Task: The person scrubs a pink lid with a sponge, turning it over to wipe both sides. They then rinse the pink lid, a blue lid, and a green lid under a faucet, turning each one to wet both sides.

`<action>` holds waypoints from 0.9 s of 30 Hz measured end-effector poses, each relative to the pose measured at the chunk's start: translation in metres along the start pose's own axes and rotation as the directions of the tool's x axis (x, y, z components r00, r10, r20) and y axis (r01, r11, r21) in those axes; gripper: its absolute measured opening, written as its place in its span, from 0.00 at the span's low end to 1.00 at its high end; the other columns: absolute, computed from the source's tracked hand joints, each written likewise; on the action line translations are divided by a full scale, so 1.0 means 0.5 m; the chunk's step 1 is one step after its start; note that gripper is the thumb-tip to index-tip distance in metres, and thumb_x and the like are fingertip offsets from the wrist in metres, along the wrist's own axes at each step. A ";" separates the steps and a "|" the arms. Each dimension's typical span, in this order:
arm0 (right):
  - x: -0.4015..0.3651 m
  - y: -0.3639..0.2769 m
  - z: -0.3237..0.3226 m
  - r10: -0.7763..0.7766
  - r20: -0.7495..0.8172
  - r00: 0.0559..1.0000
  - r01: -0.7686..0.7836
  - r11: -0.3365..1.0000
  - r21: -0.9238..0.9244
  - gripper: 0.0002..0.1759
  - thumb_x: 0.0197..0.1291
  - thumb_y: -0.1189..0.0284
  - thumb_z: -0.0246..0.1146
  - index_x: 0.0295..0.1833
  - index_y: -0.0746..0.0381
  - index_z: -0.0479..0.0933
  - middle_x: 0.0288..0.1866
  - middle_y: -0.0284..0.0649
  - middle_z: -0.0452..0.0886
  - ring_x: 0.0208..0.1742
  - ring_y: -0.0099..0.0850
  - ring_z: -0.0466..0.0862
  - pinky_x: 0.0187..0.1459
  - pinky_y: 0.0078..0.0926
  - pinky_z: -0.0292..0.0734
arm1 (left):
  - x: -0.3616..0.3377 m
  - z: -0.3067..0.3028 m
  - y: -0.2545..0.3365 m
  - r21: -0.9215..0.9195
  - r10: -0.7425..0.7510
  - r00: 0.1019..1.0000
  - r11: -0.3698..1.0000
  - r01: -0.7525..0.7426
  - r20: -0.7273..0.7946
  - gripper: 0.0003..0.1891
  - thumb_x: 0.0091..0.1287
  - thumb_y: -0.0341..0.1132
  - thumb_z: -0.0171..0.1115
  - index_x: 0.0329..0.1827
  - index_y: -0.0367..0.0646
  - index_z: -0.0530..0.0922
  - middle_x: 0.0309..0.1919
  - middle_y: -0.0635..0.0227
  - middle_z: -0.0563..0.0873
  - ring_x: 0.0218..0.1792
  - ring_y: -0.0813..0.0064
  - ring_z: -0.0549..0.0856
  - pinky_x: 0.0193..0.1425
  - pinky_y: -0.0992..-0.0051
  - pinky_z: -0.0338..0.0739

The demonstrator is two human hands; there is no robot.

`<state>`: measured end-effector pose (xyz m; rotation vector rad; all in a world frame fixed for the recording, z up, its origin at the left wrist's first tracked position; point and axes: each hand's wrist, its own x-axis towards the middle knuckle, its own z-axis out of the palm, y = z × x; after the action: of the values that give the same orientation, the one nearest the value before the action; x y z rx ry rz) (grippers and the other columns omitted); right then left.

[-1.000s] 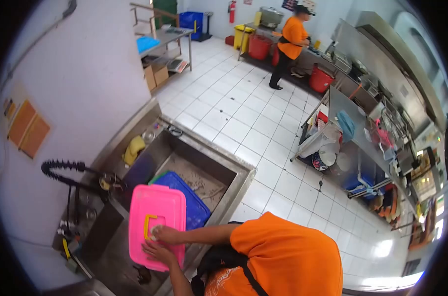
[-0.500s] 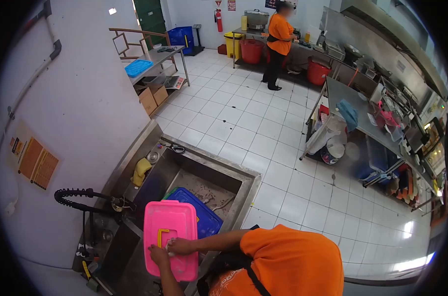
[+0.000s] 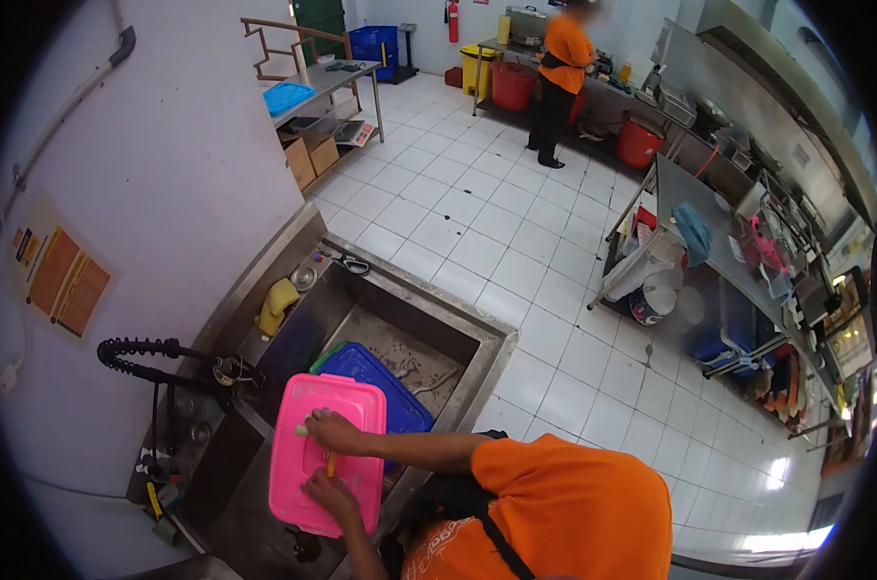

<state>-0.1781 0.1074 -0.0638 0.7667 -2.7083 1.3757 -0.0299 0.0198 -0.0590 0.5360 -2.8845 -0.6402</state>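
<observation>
A bright pink plastic box lid point(image 3: 356, 389) with a yellow carry handle point(image 3: 331, 465) lies tilted over the metal sink point(image 3: 496, 340). On its upper middle, my right hand point(image 3: 333, 431) is closed around a small pale pad point(image 3: 304, 429) pressed to the pink surface. Lower down, my left hand point(image 3: 331, 493) has its fingers pinched at the yellow handle. Behind the pink lid, a blue lid point(image 3: 385, 387) leans inside the basin, partly covered, with a green edge point(image 3: 324, 358) showing beneath it.
A black spring-hose faucet point(image 3: 172, 350) rises at the left. On the sink's ledge lie a yellow cloth point(image 3: 279, 307), a small metal bowl point(image 3: 304, 279) and scissors point(image 3: 354, 265). Another person point(image 3: 566, 82) stands at the far counter. A steel table point(image 3: 714, 217) stands at the right.
My right hand has moved up the pink lid with the pale pad. My left hand has come to the yellow handle, which now sits turned differently. The view has shifted slightly.
</observation>
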 end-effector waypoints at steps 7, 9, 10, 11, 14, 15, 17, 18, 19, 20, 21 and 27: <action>-0.052 0.049 0.089 -0.140 0.339 0.930 0.289 0.849 -0.443 0.19 0.59 0.62 0.59 0.49 0.65 0.75 0.51 0.51 0.78 0.59 0.49 0.77 0.59 0.48 0.71 | -0.020 0.001 0.027 0.070 0.172 0.981 0.984 -0.166 -0.089 0.13 0.62 0.31 0.59 0.48 0.37 0.74 0.53 0.45 0.74 0.67 0.41 0.65 0.76 0.43 0.54; -0.050 0.038 0.053 -0.156 0.374 0.914 0.309 0.865 -0.394 0.19 0.61 0.61 0.58 0.49 0.66 0.75 0.51 0.52 0.78 0.58 0.49 0.77 0.58 0.47 0.72 | -0.014 0.018 0.019 0.057 0.148 0.984 0.988 -0.143 -0.098 0.13 0.62 0.31 0.58 0.48 0.36 0.75 0.54 0.45 0.74 0.67 0.41 0.65 0.75 0.43 0.55; -0.055 0.037 0.048 -0.172 0.400 0.900 0.321 0.882 -0.344 0.20 0.62 0.61 0.58 0.49 0.66 0.75 0.51 0.52 0.78 0.58 0.48 0.78 0.57 0.46 0.73 | -0.013 0.026 0.009 0.048 0.133 0.986 0.990 -0.129 -0.104 0.13 0.62 0.31 0.58 0.49 0.36 0.75 0.55 0.46 0.74 0.68 0.41 0.65 0.74 0.43 0.56; -0.051 0.035 0.044 -0.167 0.402 0.900 0.318 0.882 -0.348 0.20 0.62 0.61 0.58 0.49 0.66 0.75 0.51 0.52 0.78 0.58 0.48 0.78 0.57 0.46 0.73 | -0.008 0.035 0.003 0.044 0.133 0.986 0.991 -0.129 -0.101 0.13 0.62 0.31 0.58 0.49 0.36 0.75 0.55 0.46 0.74 0.68 0.41 0.65 0.74 0.43 0.56; -0.059 0.046 0.068 -0.127 0.182 0.975 0.183 0.924 -0.335 0.20 0.64 0.59 0.57 0.49 0.66 0.75 0.51 0.52 0.78 0.58 0.48 0.78 0.55 0.44 0.74 | -0.015 0.043 -0.009 0.127 0.068 0.995 0.990 -0.058 -0.075 0.16 0.64 0.33 0.58 0.53 0.37 0.73 0.59 0.50 0.73 0.69 0.45 0.65 0.71 0.45 0.59; -0.063 0.042 0.064 -0.177 0.183 0.967 0.236 0.891 -0.387 0.21 0.64 0.59 0.56 0.49 0.67 0.75 0.51 0.53 0.77 0.58 0.47 0.78 0.55 0.43 0.75 | -0.020 0.034 0.001 0.148 -0.030 0.992 0.988 0.048 -0.122 0.18 0.66 0.34 0.57 0.57 0.38 0.72 0.62 0.51 0.72 0.70 0.48 0.66 0.70 0.46 0.60; -0.072 0.029 0.060 -0.225 0.188 0.956 0.287 0.851 -0.440 0.21 0.65 0.58 0.56 0.50 0.67 0.75 0.52 0.53 0.77 0.58 0.47 0.78 0.55 0.42 0.75 | -0.025 0.035 -0.002 0.161 -0.127 0.977 0.975 0.155 -0.170 0.21 0.67 0.36 0.57 0.62 0.39 0.70 0.64 0.53 0.71 0.70 0.50 0.66 0.69 0.47 0.61; -0.079 0.024 0.066 -0.243 0.144 0.959 0.283 0.850 -0.444 0.21 0.63 0.60 0.56 0.50 0.68 0.76 0.53 0.52 0.78 0.59 0.47 0.78 0.56 0.44 0.74 | -0.030 0.035 -0.015 0.144 -0.160 0.961 0.970 0.195 -0.226 0.23 0.69 0.37 0.56 0.64 0.39 0.68 0.66 0.53 0.69 0.71 0.52 0.66 0.68 0.48 0.60; -0.085 0.020 0.072 -0.261 0.101 0.960 0.278 0.851 -0.446 0.22 0.61 0.61 0.56 0.50 0.68 0.77 0.54 0.51 0.78 0.59 0.47 0.78 0.57 0.45 0.73 | -0.035 0.038 -0.025 0.127 -0.192 0.940 0.964 0.235 -0.281 0.24 0.70 0.38 0.55 0.67 0.40 0.65 0.68 0.54 0.68 0.71 0.53 0.65 0.68 0.48 0.60; -0.089 0.020 0.076 -0.261 0.102 0.960 0.279 0.850 -0.448 0.22 0.61 0.61 0.56 0.50 0.68 0.77 0.54 0.51 0.78 0.59 0.47 0.78 0.57 0.45 0.73 | -0.040 0.043 -0.033 0.124 -0.194 0.940 0.964 0.236 -0.281 0.24 0.70 0.38 0.55 0.67 0.40 0.65 0.68 0.54 0.68 0.71 0.53 0.65 0.68 0.48 0.60; -0.093 0.018 0.079 -0.249 0.161 0.955 0.296 0.840 -0.455 0.22 0.63 0.60 0.56 0.51 0.68 0.77 0.55 0.52 0.77 0.59 0.47 0.77 0.56 0.44 0.74 | -0.048 0.035 -0.032 0.141 -0.198 0.947 0.961 0.239 -0.255 0.25 0.71 0.39 0.54 0.68 0.40 0.65 0.69 0.54 0.67 0.72 0.53 0.65 0.68 0.47 0.60; -0.111 0.004 0.080 -0.210 0.273 0.939 0.326 0.798 -0.507 0.20 0.61 0.60 0.57 0.50 0.65 0.77 0.57 0.50 0.76 0.59 0.46 0.77 0.55 0.42 0.75 | -0.076 0.042 -0.057 0.212 -0.175 0.960 0.952 0.222 -0.220 0.25 0.73 0.42 0.51 0.69 0.39 0.64 0.71 0.54 0.66 0.74 0.54 0.63 0.69 0.46 0.59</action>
<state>-0.1218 0.1012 -0.1024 1.2110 -2.7603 0.4345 0.0098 0.0180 -0.0925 0.8793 -2.7510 -0.2484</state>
